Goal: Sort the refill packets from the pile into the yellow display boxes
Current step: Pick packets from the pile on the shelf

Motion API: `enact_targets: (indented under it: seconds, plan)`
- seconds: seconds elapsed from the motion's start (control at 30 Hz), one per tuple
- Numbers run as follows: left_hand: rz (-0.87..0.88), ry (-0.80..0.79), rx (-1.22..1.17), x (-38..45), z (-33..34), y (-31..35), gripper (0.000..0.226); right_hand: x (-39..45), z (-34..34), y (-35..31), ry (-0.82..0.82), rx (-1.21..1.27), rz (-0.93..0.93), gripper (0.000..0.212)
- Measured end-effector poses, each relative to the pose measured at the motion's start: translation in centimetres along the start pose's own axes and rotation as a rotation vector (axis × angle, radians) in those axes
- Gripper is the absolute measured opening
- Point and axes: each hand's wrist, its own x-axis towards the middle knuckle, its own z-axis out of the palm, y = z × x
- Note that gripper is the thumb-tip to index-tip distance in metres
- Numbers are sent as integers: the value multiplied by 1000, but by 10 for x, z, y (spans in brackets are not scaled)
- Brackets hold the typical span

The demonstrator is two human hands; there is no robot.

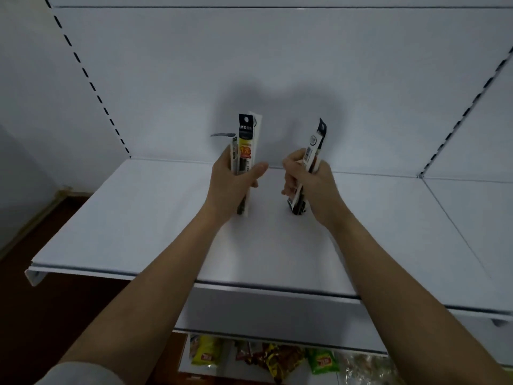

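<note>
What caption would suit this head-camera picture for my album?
Left hand and right hand each hold refill packets upright over a white shelf.

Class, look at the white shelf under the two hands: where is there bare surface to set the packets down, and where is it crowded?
The white shelf is bare left of the left hand, right of the right hand, and along its front edge. It is tight only between the hands, where the held refill packets stand. The lower shelf's snack packs are crowded.

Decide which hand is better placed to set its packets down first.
Probably the right hand: its packets tilt and their lower end sits close above the shelf. The left hand grips its packets upright. No yellow boxes are visible.
</note>
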Motion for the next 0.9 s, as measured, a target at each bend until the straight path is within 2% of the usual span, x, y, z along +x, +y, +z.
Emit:
enact_targets:
  seconds: [0.07, 0.17, 0.23, 0.43, 0.6, 0.73, 0.83, 0.9]
  plan:
    - [18, -52, -18, -4, -1, -1, 12, -2, 6, -2, 70, -18, -6, 13]
    - [-19, -79, -25, -6, -4, -6, 16, -7, 22, 1, 176, -40, 128, 41]
    - [-83, -101, -16, -7, -6, -8, 25, -14, 33, 0, 262, -9, 223, 48]
    - [-79, -296, -87, -16, 10, 3, 29, -57, 32, -31, 500, -93, 266, 47]
    - [-163, -621, -280, -43, 44, 28, 30, -127, 17, -60, 683, -197, 345, 41]
    - [-150, -887, -225, -85, 81, 41, 26, -206, -3, -86, 798, -263, 358, 37]
    - [-183, -965, -234, -128, 108, 55, 34, -281, -21, -97, 906, -314, 396, 33]
    - [-130, -976, -181, -158, 124, 62, 44, -335, -30, -102, 990, -344, 426, 34]
